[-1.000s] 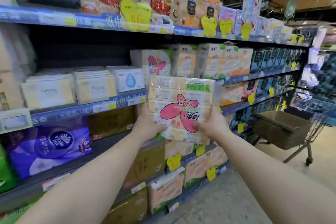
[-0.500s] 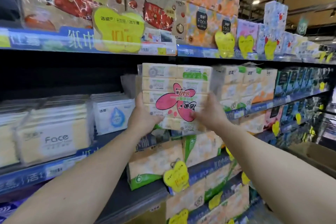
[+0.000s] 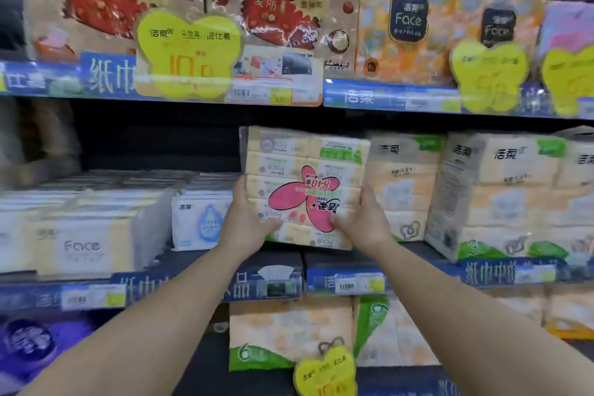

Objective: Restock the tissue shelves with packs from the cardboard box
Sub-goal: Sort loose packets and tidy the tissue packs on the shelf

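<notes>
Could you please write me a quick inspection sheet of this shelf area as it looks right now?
Surface: middle shelf, dark, with a blue label strip along its front edge.
Job's things: tissue pack with a pink flower sticker, printed side upside down, at the shelf front beside stocked packs; no cardboard box in view.
Clutter: nothing seen.
Hands: left hand and right hand grip the pack's lower sides, thumbs on its front.
Cables: nothing seen.
Surroundings: top shelf carries brown boxed packs and yellow price tags; flat Face packs lie to the left; more packs below.
</notes>
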Motion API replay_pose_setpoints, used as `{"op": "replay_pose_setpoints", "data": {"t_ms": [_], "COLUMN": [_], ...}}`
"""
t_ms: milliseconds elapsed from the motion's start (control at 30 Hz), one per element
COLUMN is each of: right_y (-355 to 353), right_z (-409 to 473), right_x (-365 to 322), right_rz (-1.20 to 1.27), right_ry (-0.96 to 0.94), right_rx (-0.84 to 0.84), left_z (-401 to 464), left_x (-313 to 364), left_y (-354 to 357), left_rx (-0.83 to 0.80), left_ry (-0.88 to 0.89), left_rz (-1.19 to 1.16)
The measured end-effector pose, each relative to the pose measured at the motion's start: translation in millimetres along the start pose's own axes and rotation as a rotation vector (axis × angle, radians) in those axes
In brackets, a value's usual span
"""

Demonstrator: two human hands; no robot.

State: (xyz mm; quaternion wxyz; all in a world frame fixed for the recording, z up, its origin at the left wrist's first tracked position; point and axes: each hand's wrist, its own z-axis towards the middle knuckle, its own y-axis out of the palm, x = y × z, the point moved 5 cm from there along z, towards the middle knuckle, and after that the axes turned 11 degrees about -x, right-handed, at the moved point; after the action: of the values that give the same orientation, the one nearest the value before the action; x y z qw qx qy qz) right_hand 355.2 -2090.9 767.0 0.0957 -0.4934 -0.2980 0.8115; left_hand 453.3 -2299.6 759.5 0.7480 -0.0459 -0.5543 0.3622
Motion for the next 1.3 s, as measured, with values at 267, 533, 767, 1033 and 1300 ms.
{"op": "replay_pose_setpoints", "data": {"t_ms": [267, 533, 767, 1033, 1300], "right_y": [9.3, 17.1, 29.2, -14.6, 5.6], "right_z": [19.1, 21.5, 23.4, 24.3, 21.4], "right_x": [26.9, 31.2, 23.1, -7.7, 2.9], "right_rz": [0.027, 0.286, 0.344, 0.147, 0.038], "right_ry": [-0.042, 0.036, 0.134, -0.042, 0.066], "right_rx": [-0.167, -0.108, -0.289, 0.203, 0.124], "left_z": [0.3, 12.7, 36.9, 47.3, 60.2], "left_x": [-34.2, -26.6, 10.8, 11.8, 33.1], "left_y": [18.2, 4.2, -55.7, -65.3, -82.4], "left_rx": [-0.026, -0.021, 0.019, 0.043, 0.268], "left_ry": [-0.184, -0.099, 0.060, 0.071, 0.124], "left_rz": [0.102, -0.051, -0.163, -0.136, -0.148]}}
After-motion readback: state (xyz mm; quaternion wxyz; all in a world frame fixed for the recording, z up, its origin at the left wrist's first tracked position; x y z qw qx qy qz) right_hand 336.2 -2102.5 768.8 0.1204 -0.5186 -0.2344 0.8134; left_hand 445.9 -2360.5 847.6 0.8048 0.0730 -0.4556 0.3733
